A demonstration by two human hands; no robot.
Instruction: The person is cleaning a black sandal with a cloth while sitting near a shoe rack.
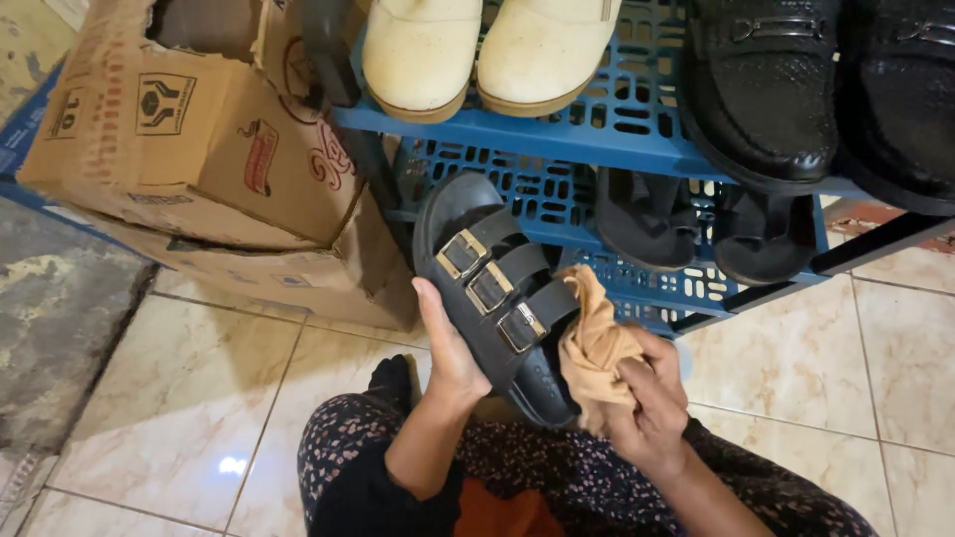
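My left hand (450, 350) grips a black sandal (494, 288) with three buckled straps from its left side, holding it tilted above my lap. My right hand (649, 403) is closed on a crumpled tan cloth (594, 348), which presses against the sandal's right edge near the lowest strap. Both hands sit just in front of a blue plastic shoe rack (597, 129).
On the rack's upper shelf stand a cream pair of shoes (487, 50) and black loafers (796, 89); black sandals (696, 224) lie on the lower shelf. A worn cardboard box (189, 149) stands at the left. Beige floor tiles (199, 398) lie below, my patterned trousers (557, 477) at bottom.
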